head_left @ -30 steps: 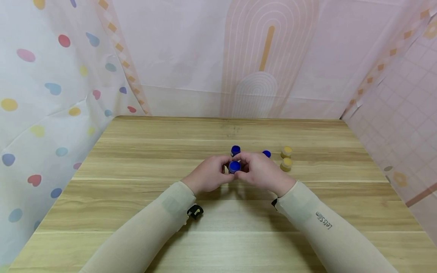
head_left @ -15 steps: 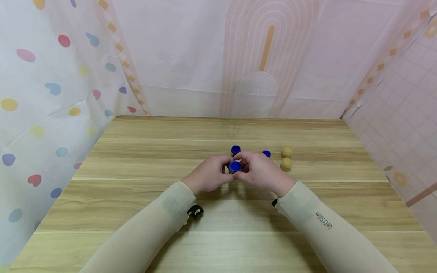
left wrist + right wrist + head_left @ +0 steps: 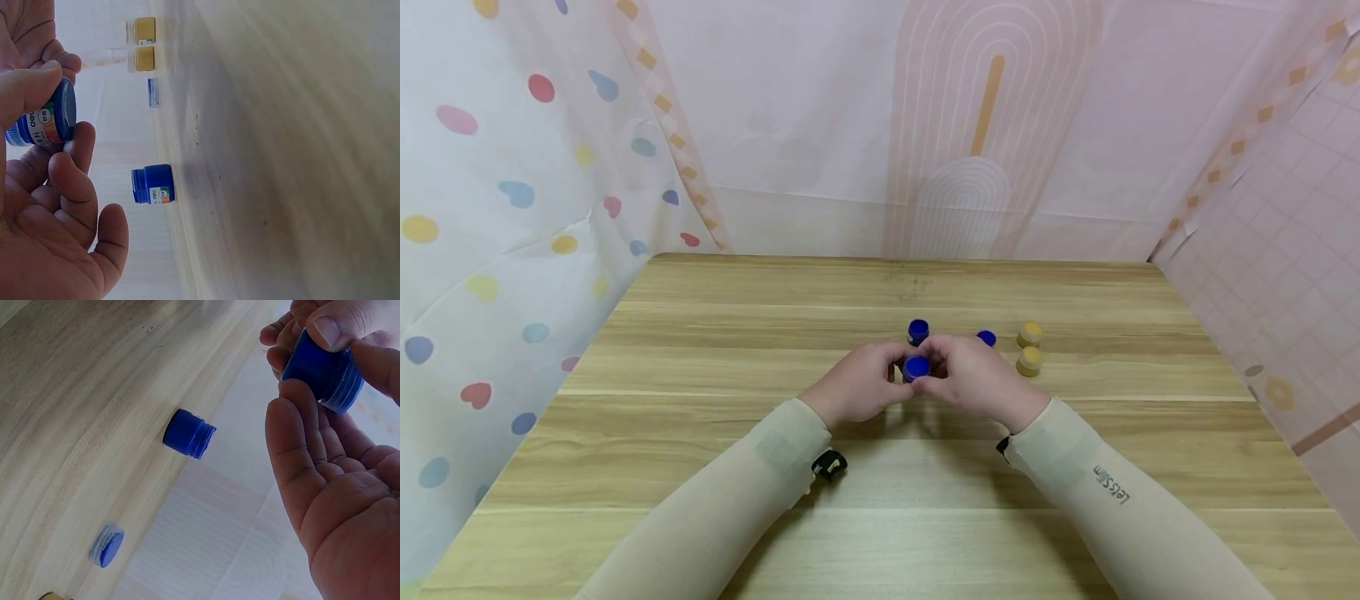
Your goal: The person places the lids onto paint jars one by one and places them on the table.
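Between the two hands, above the table, is a blue paint jar [image 3: 916,367] with its lid on and its top facing up. The left hand [image 3: 865,383] holds it by the body; its thumb presses the labelled side [image 3: 47,122] in the left wrist view. From the other side the right hand [image 3: 973,375] grips the jar's lid [image 3: 345,386], thumb against the lid's edge. A second blue paint jar [image 3: 187,433] stands lidless just beyond the hands. Its colour matches a loose lid [image 3: 106,545] lying to the right, partly hidden by the right hand in the head view.
Two yellow paint jars [image 3: 1031,334] with clear lids stand one behind the other, right of the loose lid. The wooden table [image 3: 737,333] ends at a patterned cloth backdrop [image 3: 805,125], with cloth along both sides too.
The right hand's fingers have shifted slightly left around the lid of the held paint jar. The left hand and the things on the table stay where they were.
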